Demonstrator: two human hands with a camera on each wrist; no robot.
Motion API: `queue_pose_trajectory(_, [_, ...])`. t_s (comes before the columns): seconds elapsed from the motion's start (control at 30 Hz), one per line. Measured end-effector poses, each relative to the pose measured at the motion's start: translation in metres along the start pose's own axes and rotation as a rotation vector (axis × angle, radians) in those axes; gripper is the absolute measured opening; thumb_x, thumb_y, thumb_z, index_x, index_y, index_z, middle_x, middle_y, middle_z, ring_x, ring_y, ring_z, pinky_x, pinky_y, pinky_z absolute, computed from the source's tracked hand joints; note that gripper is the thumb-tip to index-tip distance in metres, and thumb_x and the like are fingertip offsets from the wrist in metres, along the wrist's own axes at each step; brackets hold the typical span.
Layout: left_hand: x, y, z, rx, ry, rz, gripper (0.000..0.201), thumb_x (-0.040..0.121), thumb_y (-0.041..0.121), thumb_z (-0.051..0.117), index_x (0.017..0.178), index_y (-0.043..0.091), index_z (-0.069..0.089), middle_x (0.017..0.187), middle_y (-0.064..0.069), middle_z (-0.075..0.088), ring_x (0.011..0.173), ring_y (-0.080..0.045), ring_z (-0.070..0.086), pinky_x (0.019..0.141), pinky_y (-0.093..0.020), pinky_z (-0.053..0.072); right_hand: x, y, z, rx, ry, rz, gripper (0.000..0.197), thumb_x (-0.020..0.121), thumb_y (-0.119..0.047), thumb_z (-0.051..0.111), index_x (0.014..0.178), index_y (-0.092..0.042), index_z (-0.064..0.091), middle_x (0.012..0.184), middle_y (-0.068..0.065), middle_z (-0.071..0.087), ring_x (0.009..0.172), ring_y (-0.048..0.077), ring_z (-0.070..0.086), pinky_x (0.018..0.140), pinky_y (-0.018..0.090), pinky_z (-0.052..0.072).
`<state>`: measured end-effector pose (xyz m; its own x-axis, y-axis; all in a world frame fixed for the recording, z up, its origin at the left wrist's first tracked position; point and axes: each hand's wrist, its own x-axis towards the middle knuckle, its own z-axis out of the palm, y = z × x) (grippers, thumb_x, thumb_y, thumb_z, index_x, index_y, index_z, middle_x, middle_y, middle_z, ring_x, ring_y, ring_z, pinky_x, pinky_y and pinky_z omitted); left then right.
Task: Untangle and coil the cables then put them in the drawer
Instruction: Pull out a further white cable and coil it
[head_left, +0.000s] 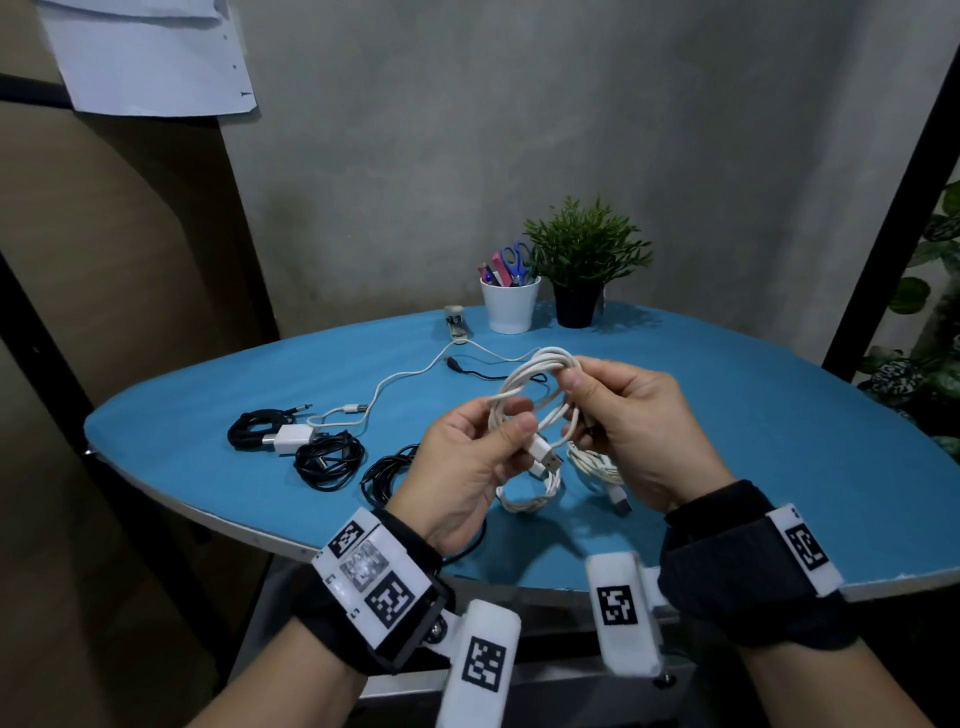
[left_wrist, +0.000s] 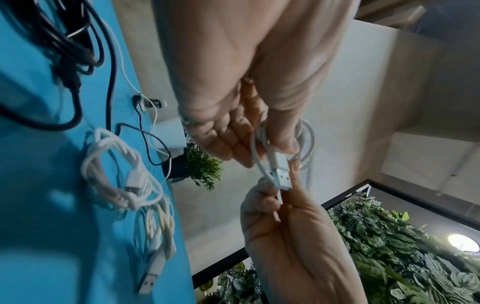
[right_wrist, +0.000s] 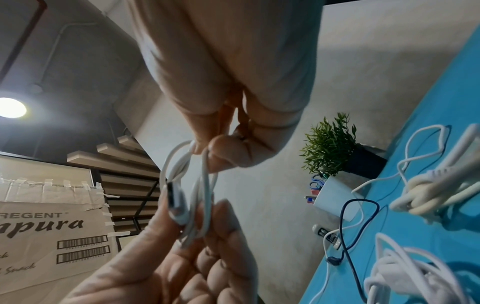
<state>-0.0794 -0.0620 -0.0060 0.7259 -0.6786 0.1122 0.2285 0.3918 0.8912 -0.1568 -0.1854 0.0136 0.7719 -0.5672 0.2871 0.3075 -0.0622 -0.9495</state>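
Both hands hold a white cable coil (head_left: 540, 376) above the blue table (head_left: 779, 467). My left hand (head_left: 511, 421) pinches the strand just behind its USB plug (head_left: 548, 457), between thumb and fingers. My right hand (head_left: 579, 410) pinches the bundled loops at the coil's right side. In the left wrist view the plug (left_wrist: 281, 176) sits between the two hands. In the right wrist view it (right_wrist: 174, 197) lies against my left fingers. Two coiled white cables (head_left: 530, 496) (head_left: 597, 465) lie under the hands. Black coils (head_left: 327, 460) (head_left: 387, 475) lie left. No drawer is in view.
A loose white cable (head_left: 405, 379) and a thin black cable (head_left: 478, 371) trail across the table's middle. A black coil with a white charger block (head_left: 291, 439) lies far left. A stapler (head_left: 457, 322), a white cup of scissors and pens (head_left: 509, 306) and a potted plant (head_left: 582, 260) stand at the back.
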Motion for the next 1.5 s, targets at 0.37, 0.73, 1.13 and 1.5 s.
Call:
queue_pose_trajectory(0.37, [0.002, 0.0, 0.008, -0.003, 0.172, 0.195, 0.014, 0.083, -0.003, 0.06, 0.086, 0.008, 0.053, 0.063, -0.003, 0.057, 0.044, -0.006, 0.049, 0.038, -0.014, 0.037, -0.007, 0.009, 0.008, 0.027, -0.027, -0.033, 0.019, 0.089, -0.006, 0.058, 0.093, -0.018, 0.071, 0.055, -0.011, 0.056, 0.048, 0.003, 0.05, 0.049, 0.018, 0.044])
queue_pose_trajectory(0.73, [0.003, -0.004, 0.003, 0.379, 0.101, 0.211, 0.018, 0.081, -0.001, 0.066, 0.089, 0.014, 0.06, 0.073, 0.001, 0.063, 0.065, -0.009, 0.063, 0.059, -0.018, 0.05, 0.002, 0.011, 0.005, -0.036, 0.037, -0.056, 0.015, 0.089, -0.006, 0.06, 0.085, -0.016, 0.071, 0.055, -0.002, 0.058, 0.044, 0.004, 0.051, 0.044, 0.015, 0.039])
queue_pose_trajectory(1.13, [-0.008, -0.003, 0.002, 0.378, -0.072, 0.062, 0.023, 0.069, -0.004, 0.075, 0.088, 0.005, 0.07, 0.087, -0.016, 0.072, 0.08, -0.021, 0.067, 0.079, -0.023, 0.055, 0.012, 0.024, 0.001, -0.241, 0.062, -0.068, 0.021, 0.093, -0.023, 0.054, 0.076, -0.016, 0.062, 0.052, -0.01, 0.047, 0.052, 0.009, 0.041, 0.054, 0.03, 0.035])
queue_pose_trajectory(1.5, [-0.006, -0.008, 0.002, 0.288, -0.143, 0.114, 0.029, 0.066, -0.011, 0.073, 0.084, 0.01, 0.065, 0.078, -0.005, 0.07, 0.074, -0.015, 0.065, 0.072, -0.023, 0.055, 0.014, 0.022, -0.005, -0.365, 0.103, -0.05, 0.023, 0.094, -0.028, 0.052, 0.077, -0.014, 0.059, 0.054, -0.001, 0.043, 0.053, 0.02, 0.04, 0.055, 0.035, 0.035])
